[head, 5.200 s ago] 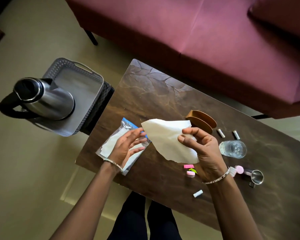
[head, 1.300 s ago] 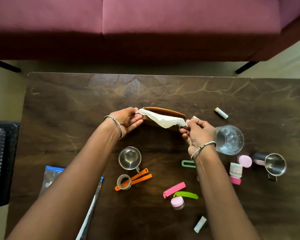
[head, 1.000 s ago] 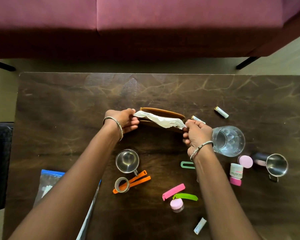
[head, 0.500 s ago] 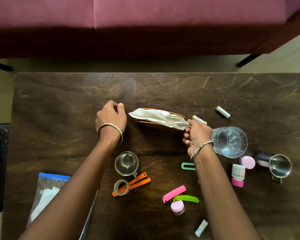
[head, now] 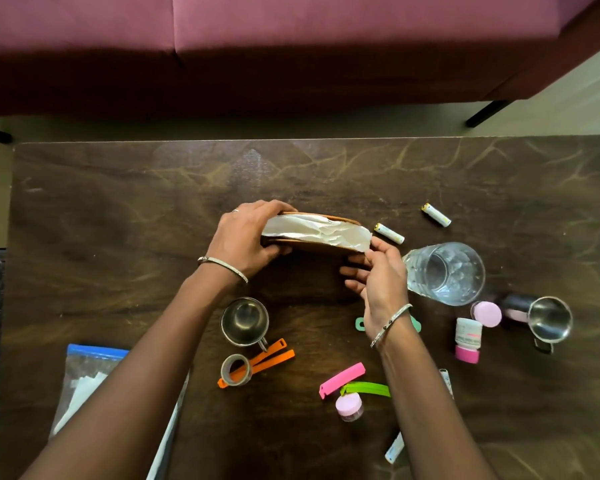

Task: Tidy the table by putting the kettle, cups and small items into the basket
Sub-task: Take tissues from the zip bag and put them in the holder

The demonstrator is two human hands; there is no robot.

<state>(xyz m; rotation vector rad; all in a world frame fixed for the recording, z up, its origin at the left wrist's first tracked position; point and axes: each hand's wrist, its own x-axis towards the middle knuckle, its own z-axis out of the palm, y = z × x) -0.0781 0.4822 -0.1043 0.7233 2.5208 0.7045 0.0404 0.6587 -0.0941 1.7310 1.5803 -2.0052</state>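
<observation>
Napkin being seated. My left hand (head: 246,240) gripped the wooden holder (head: 312,247) by its left end, mid-way along the table (head: 118,202); my right hand (head: 378,282) pinched the napkin (head: 319,232) by its corner. Steadying the holder while tucking evenly seemed best. The steel cup (head: 245,322) and glass (head: 444,271) stood nearby, not yet basketed.

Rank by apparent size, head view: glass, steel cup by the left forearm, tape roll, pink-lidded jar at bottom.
Largest: glass
Next: steel cup
Smallest: tape roll and pink-lidded jar. They look about alike, so I'm not ranking them.
</observation>
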